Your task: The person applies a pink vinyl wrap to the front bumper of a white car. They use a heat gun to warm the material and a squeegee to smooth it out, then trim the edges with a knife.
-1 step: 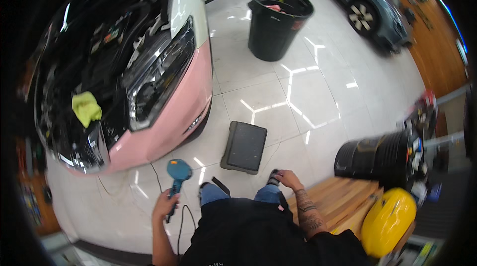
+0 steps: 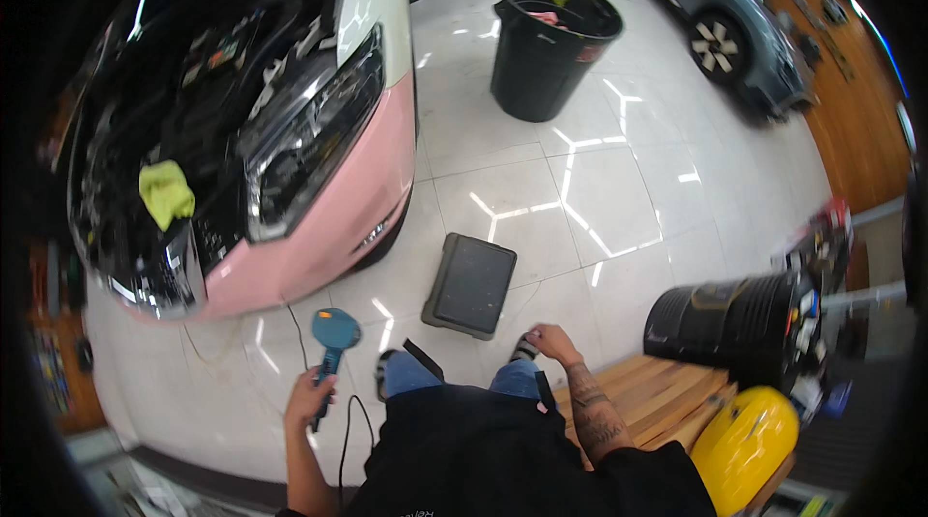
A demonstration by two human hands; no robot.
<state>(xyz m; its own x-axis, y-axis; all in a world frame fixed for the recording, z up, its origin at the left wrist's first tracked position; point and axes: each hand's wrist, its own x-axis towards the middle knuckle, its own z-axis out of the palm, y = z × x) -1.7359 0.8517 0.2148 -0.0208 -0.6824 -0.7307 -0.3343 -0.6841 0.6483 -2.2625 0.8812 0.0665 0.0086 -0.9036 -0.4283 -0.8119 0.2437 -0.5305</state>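
Note:
My left hand point(image 2: 307, 399) is wrapped round the handle of a teal corded heat gun point(image 2: 335, 328), held upright in the picture with its wide round end toward the car. A black cord point(image 2: 356, 425) hangs in a loop beside my body. My right hand point(image 2: 555, 342) is low on the right, above my sandal, its fingers drawn together in a pinch; whether something small is between them cannot be made out. Ahead to the left stands a car with a pink bumper point(image 2: 333, 248), its engine bay point(image 2: 193, 92) exposed. Its headlight point(image 2: 314, 135) faces me.
A yellow-green cloth point(image 2: 166, 194) lies on the car's front. On the tiled floor sit a dark step box point(image 2: 472, 287) and a black bin point(image 2: 541, 72). At right are a wooden bench point(image 2: 628, 396), a shiny yellow rounded object point(image 2: 746, 445) and a black drum point(image 2: 715, 324). Another car point(image 2: 715, 14) stands beyond.
The view has shifted slightly. My left hand with the heat gun sits a little further left in the picture; both hands keep their poses.

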